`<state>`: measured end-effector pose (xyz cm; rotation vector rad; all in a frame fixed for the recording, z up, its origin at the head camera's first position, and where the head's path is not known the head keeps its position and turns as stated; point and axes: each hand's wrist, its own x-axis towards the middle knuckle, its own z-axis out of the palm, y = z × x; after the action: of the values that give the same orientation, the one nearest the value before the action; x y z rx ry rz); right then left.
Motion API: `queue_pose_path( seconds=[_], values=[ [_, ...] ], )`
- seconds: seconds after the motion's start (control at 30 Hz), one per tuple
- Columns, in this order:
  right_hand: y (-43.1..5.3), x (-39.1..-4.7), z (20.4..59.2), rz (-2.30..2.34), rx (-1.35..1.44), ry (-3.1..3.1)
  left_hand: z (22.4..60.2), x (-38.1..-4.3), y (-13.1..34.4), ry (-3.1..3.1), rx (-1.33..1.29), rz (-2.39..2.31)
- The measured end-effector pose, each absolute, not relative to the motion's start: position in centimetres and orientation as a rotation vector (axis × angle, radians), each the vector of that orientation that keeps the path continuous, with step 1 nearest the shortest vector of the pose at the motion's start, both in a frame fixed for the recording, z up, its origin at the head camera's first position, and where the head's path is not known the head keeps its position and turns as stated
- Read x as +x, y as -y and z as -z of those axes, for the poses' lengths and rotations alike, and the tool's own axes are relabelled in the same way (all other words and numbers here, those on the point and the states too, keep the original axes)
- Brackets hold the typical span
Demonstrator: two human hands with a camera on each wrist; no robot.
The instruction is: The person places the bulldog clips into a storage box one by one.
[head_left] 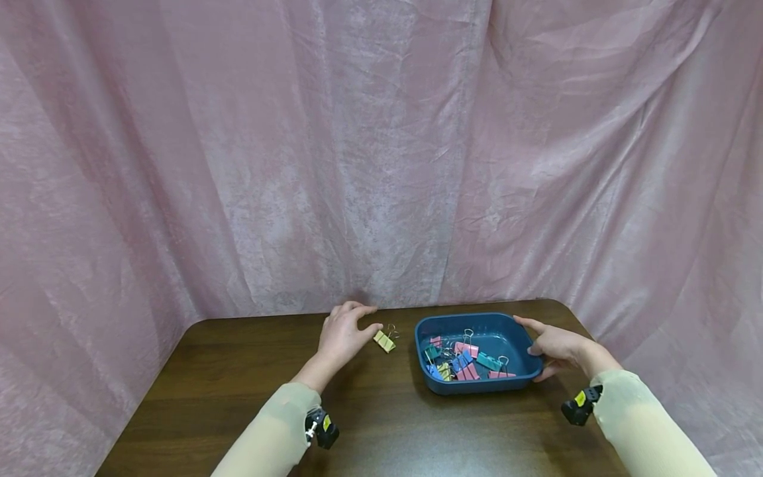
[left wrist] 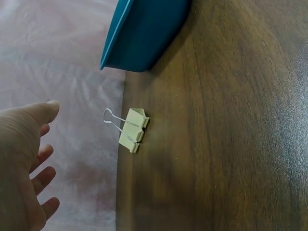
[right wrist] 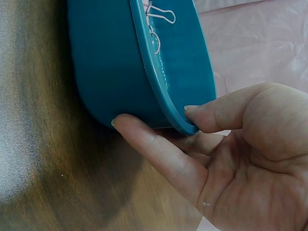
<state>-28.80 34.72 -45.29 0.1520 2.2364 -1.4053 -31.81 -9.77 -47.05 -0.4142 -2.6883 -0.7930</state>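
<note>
A blue plastic tray [head_left: 441, 387] stands on the table, with several pink, blue, teal and yellow binder clips [head_left: 461, 361] lying in its left and middle part. My right hand [head_left: 563, 348] grips the tray's right end; in the right wrist view the thumb [right wrist: 211, 115] is over the rim and fingers press the outer wall. One yellow binder clip [head_left: 385, 341] lies on the table left of the tray, its wire handles toward the back. Beside that clip my left hand [head_left: 346, 331] hovers with fingers spread and holds nothing; the left wrist view shows a gap between hand and clip [left wrist: 134, 130].
The dark wooden table [head_left: 238, 384] ends at the back against a pink curtain [head_left: 334, 165], which also hangs at both sides. A small black camera is strapped to each wrist.
</note>
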Motion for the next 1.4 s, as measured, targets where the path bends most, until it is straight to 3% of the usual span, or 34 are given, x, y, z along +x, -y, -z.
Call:
queue_pose_path(
  seconds=[1.4],
  values=[
    [-34.8, -29.1, 45.5, 1.391, 0.173, -2.239, 50.3, -33.5, 6.8, 2.899, -0.232, 0.715]
  ],
)
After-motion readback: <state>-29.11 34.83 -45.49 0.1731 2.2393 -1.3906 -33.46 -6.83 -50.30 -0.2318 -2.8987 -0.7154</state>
